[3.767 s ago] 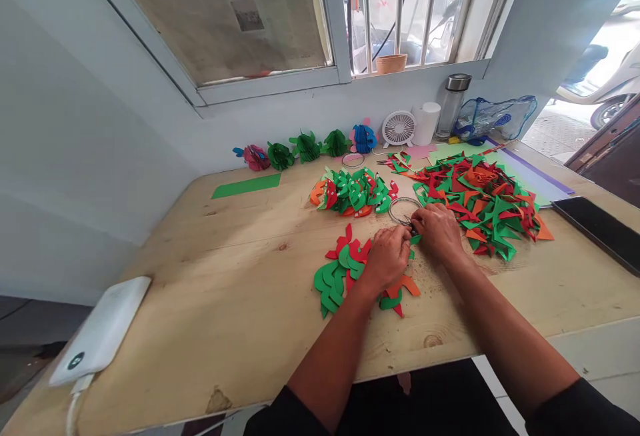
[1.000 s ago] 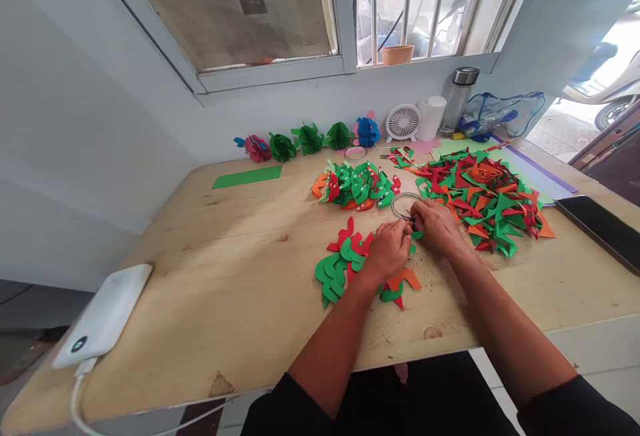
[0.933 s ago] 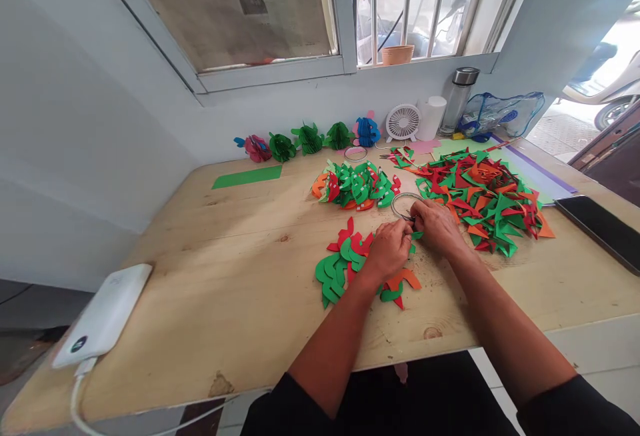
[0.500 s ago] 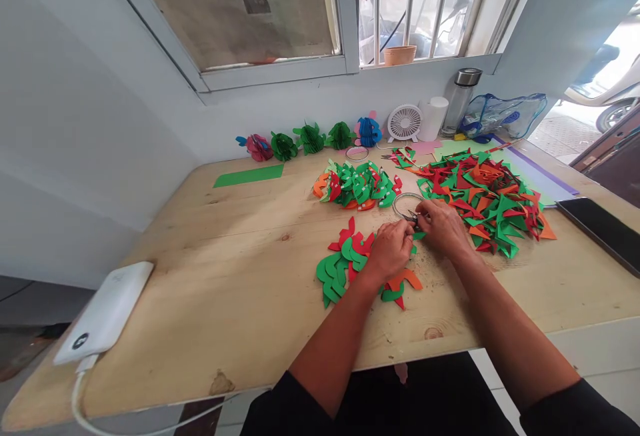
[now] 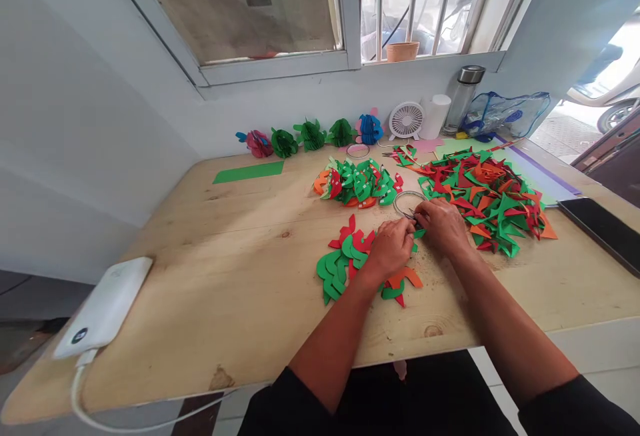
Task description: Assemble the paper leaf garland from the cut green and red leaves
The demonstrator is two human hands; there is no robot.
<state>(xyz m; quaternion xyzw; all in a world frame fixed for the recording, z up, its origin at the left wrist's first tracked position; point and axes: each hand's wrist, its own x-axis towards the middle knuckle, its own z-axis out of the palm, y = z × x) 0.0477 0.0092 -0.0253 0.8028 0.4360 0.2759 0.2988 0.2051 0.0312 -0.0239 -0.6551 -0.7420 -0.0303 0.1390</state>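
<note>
My left hand (image 5: pixel 391 246) and my right hand (image 5: pixel 440 223) meet fingertip to fingertip over the table. Both have their fingers closed, and a small dark item between them is too hidden to name. Just beyond the fingertips lies a thin roll of tape (image 5: pixel 410 204), a pale ring flat on the wood. A bit of green paper (image 5: pixel 419 233) shows under the right fingers. Around and partly beneath my left hand and forearm spread curved green cut-outs (image 5: pixel 332 275), red cut-outs (image 5: pixel 345 233) and orange ones (image 5: pixel 411 277).
Behind the hands sits a heap of folded green pieces with white tabs (image 5: pixel 363 183). To the right are a large pile of paper scraps (image 5: pixel 487 199) and a phone (image 5: pixel 603 233). Paper figures (image 5: pixel 310 136), a fan (image 5: pixel 406 121) and a bottle (image 5: pixel 460 99) line the wall. A power bank (image 5: pixel 105 309) lies left.
The view has shifted very slightly. Both hands stay together beside the tape roll, with only a small movement of the fingers.
</note>
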